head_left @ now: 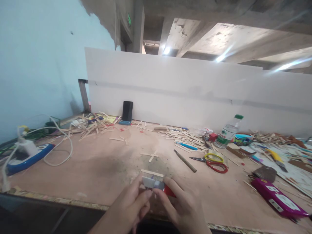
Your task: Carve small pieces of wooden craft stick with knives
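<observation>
Near the table's front edge, my left hand (133,203) is closed, pinching the left end of a small flat grey-and-white piece (153,183). My right hand (183,204) grips its right end between thumb and fingers. Something red (170,191) shows under the right fingers; I cannot tell whether it belongs to the same piece. The exact kind of the held object is not clear. Just beyond the fingertips lies a flat wooden stick (152,173), and farther out two sticks (153,156) lie crossed.
To the right lie a wooden rod (185,161), scissors (214,161), a blue pen (186,145) and a magenta power strip (279,198). A water bottle (227,132) stands behind them. A phone (127,111) leans at the back. On the left is a blue power strip (31,159) with a white cable.
</observation>
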Demonstrator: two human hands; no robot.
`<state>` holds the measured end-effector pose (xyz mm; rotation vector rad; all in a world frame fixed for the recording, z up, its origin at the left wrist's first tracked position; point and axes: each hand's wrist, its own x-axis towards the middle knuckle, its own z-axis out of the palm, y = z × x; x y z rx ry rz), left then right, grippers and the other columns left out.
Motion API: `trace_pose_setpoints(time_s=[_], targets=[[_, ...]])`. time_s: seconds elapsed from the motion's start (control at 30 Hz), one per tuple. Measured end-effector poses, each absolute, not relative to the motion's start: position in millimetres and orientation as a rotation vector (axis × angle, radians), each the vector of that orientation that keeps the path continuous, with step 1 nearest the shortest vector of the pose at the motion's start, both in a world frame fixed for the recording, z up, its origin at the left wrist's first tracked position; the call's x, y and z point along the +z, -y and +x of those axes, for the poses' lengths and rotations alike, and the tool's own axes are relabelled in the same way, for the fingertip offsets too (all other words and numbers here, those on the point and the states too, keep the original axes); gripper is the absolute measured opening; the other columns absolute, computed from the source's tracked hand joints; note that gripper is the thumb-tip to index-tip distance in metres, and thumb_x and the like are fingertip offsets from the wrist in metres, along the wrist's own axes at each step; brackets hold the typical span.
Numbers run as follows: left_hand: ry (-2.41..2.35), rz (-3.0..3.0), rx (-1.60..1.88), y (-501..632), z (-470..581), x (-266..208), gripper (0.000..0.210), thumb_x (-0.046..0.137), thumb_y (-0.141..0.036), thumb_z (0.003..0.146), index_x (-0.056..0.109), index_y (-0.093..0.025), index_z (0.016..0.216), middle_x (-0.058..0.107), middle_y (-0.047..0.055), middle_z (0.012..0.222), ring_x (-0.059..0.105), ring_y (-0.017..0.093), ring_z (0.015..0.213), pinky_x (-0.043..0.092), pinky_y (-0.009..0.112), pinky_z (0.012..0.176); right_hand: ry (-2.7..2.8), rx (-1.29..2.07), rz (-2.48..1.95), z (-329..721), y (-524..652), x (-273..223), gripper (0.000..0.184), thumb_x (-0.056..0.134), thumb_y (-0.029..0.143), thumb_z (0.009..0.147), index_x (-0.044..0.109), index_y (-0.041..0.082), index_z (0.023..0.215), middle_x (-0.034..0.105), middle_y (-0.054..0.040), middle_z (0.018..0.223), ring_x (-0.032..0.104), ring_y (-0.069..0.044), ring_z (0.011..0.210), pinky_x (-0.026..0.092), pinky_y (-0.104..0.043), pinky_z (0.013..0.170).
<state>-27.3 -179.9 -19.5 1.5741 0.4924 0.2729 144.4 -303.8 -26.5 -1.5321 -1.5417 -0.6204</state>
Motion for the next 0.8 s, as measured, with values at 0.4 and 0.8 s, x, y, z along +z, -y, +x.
trace_pose_setpoints(time_s=[0.4,0.8], targets=[[-0.475,1.561,0.268,180.6,-25.6,-13.0,0.067,0.061,-0.090,0.095,0.050,-0.025,0.109,0.048,-0.012,0.063,0.032,0.006,0.042,0.035,0.016,0.040,1.537,-0.602,-1.513,143.8,302.7,-26.9,0.025,0.069,0.041,0.116,0.071,0.019,0.104,0.066,0.0054,0.080,0.062,-0.009,0.060,0.053,-0.022,0.053],[-0.524,1.620,0.253,179.9,-25.4,-18.7,0.081,0.052,-0.102,0.089,0.056,-0.022,0.100,0.051,-0.010,0.064,0.033,0.006,0.042,0.036,0.018,0.039,1.543,-0.654,-1.534,144.4,302.2,-25.9,0.026,0.070,0.040,0.116,0.070,0.019,0.100,0.064,0.0061,0.078,0.060,-0.009,0.059,0.052,-0.022,0.052]])
